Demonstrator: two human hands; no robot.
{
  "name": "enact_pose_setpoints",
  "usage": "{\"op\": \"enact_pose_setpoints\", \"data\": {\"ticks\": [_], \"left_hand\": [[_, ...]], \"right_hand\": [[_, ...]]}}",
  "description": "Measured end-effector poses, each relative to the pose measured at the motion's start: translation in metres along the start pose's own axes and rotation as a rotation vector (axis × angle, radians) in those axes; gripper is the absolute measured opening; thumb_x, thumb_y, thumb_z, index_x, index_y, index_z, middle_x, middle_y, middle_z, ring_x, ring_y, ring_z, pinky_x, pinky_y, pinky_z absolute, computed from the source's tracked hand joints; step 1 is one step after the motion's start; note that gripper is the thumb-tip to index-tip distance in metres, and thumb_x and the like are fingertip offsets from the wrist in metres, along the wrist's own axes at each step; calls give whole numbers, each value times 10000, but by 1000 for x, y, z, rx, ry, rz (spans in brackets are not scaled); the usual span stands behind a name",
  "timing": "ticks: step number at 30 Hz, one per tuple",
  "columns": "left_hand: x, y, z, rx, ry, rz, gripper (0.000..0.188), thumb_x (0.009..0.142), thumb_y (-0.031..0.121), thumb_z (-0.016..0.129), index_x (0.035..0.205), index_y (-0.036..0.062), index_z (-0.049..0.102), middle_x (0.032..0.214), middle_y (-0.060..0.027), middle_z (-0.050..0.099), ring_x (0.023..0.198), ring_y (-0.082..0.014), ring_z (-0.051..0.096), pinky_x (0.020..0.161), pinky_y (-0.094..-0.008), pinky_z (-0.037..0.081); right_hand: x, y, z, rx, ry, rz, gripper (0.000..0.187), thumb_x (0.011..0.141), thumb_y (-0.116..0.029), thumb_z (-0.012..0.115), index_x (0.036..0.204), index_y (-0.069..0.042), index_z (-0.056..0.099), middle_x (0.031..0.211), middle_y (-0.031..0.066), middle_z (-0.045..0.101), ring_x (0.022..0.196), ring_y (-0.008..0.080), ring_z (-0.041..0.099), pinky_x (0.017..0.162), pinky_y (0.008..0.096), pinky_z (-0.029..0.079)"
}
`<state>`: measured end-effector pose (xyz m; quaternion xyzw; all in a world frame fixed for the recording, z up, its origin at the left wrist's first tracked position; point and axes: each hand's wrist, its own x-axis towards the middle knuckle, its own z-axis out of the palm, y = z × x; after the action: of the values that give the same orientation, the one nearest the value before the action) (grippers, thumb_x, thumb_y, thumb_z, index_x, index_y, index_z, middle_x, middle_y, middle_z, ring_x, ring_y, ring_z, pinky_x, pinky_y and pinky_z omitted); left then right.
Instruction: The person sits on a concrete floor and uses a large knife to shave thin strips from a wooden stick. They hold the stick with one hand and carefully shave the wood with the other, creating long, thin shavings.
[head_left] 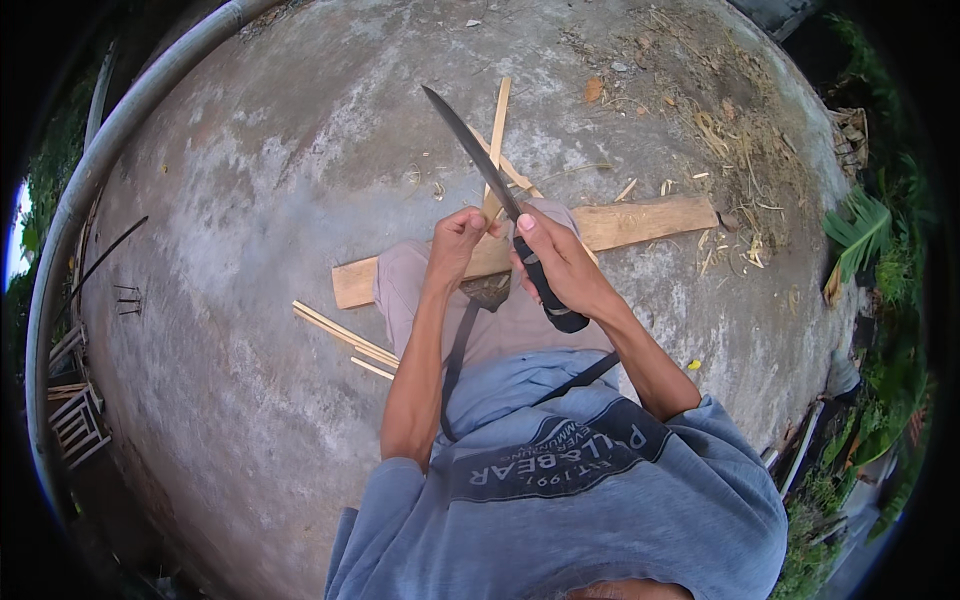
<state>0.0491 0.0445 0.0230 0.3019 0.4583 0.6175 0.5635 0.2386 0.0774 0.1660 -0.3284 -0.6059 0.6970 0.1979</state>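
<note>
My right hand [562, 262] is wrapped around the black handle of a long machete-like knife [470, 142]. Its dark blade points up and to the left, away from my body. My left hand [459, 240] pinches the lower end of a thin, pale wooden strip [499, 125], which stretches away from me and crosses behind the blade. Beneath both hands a brown wooden plank [640, 222] lies across, by my legs. Another pale strip [518, 178] slants behind the knife, its lower end near the plank.
Several split strips [345, 332] rest on the concrete floor [250, 250] left of my legs. Dry shavings [735, 150] and dirt litter the far right. A thick grey pipe [75, 200] curves along the left edge, and green plants [865, 235] border the right.
</note>
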Motion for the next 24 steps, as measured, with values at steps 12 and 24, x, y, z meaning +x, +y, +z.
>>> {"op": "enact_pose_setpoints", "data": {"ticks": [12,24], "left_hand": [[-7,7,21,122,234,329,443,962,458,682,915,17,691,840,-12,646,771,-98,568,730,-240,455],[-6,1,1,216,113,246,557,947,550,656,1071,9,697,1006,-51,677,989,-147,597,898,-287,457]], "right_hand": [[-9,0,10,10,-7,22,567,1110,-442,340,1495,-35,427,776,27,520,525,90,507,486,234,430],[-7,-12,4,38,-53,-44,565,1109,-442,350,1493,-35,427,771,24,531,517,88,511,473,232,434]]}}
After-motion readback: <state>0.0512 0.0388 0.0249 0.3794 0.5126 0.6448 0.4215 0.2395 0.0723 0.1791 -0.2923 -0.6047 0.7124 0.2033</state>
